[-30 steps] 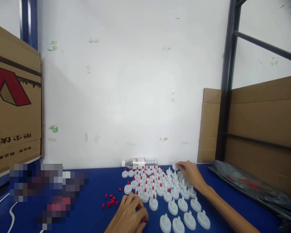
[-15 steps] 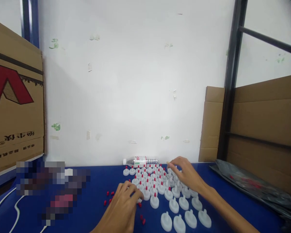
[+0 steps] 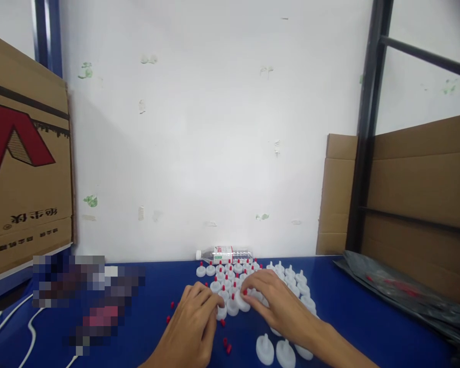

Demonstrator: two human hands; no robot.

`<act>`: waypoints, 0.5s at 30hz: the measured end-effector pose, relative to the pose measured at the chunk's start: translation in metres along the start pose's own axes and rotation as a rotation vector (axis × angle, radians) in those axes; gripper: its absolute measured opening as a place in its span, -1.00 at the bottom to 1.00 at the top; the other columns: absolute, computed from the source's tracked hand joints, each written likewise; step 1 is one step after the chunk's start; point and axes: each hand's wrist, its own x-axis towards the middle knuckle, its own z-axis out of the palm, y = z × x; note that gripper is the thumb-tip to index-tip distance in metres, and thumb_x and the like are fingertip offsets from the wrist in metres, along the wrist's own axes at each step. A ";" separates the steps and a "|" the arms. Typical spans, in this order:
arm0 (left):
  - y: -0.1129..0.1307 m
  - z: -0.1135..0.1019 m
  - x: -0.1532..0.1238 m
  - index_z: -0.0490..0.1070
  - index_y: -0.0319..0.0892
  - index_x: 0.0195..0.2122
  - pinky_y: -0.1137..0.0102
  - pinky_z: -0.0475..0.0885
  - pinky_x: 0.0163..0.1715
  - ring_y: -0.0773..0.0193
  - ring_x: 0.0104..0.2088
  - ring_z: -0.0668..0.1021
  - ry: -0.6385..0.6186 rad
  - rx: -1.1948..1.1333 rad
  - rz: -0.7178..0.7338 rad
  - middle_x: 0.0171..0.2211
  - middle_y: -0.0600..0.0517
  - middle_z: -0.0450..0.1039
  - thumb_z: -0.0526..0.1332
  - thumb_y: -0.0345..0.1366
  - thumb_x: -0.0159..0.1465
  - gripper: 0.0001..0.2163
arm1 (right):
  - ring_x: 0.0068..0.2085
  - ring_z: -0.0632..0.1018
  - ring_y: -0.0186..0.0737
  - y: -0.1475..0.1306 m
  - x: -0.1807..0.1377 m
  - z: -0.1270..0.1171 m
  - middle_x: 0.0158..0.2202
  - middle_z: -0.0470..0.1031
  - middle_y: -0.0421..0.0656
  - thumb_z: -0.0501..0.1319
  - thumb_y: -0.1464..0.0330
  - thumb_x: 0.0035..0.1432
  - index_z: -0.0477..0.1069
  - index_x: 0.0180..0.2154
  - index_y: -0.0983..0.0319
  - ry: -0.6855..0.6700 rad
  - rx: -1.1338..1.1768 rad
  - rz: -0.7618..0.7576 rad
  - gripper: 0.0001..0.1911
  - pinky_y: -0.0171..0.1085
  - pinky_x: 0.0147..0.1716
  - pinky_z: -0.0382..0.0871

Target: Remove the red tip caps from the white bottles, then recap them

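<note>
White round nozzle caps, many with red tips, stand in a cluster in front of me. My left hand is curled at the near left of the cluster, its thumb and fingertips closed on a white cap that they partly cover. My right hand reaches in from the right, thumb and index finger pinching the red tip of another white nozzle cap. That cap tilts beside an upright red-tipped cap. The right hand hides several caps behind it.
Loose red tips lie near my left hand. Plain white caps rest at the front right. A clear bottle lies along the wall. Grey plastic bags lie right; a cardboard box and white cables are left.
My right hand has come from the back of the cluster toward me and left, and now pinches a red-tipped cap, which has shifted away from me. The left hand stays nearly in place.
</note>
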 end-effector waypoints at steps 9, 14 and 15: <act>0.012 0.005 0.000 0.36 -0.11 -0.21 0.29 0.32 -0.22 0.15 -0.25 0.46 0.046 0.063 0.067 -0.28 0.05 0.51 0.18 -0.35 0.37 -0.99 | -0.02 0.52 -0.12 -0.028 -0.005 0.005 -0.04 0.51 -0.06 0.11 0.48 0.36 0.42 -0.09 0.15 0.089 0.025 -0.228 -0.82 -0.12 0.01 0.45; 0.009 0.011 -0.002 0.33 -0.11 -0.27 0.32 0.29 -0.26 0.17 -0.27 0.45 0.062 0.125 0.054 -0.31 0.06 0.49 0.14 -0.32 0.42 -0.92 | -0.11 0.53 -0.13 -0.032 -0.006 0.009 -0.12 0.53 -0.04 0.13 0.50 0.32 0.43 -0.07 0.19 0.122 -0.010 -0.311 -0.80 -0.13 -0.07 0.49; 0.008 0.013 -0.002 0.32 -0.11 -0.27 0.32 0.28 -0.27 0.17 -0.27 0.45 0.060 0.130 0.058 -0.30 0.05 0.49 0.10 -0.35 0.43 -0.90 | -0.12 0.53 -0.13 -0.031 -0.006 0.010 -0.12 0.54 -0.04 0.13 0.49 0.33 0.43 -0.07 0.19 0.128 -0.010 -0.316 -0.81 -0.14 -0.08 0.49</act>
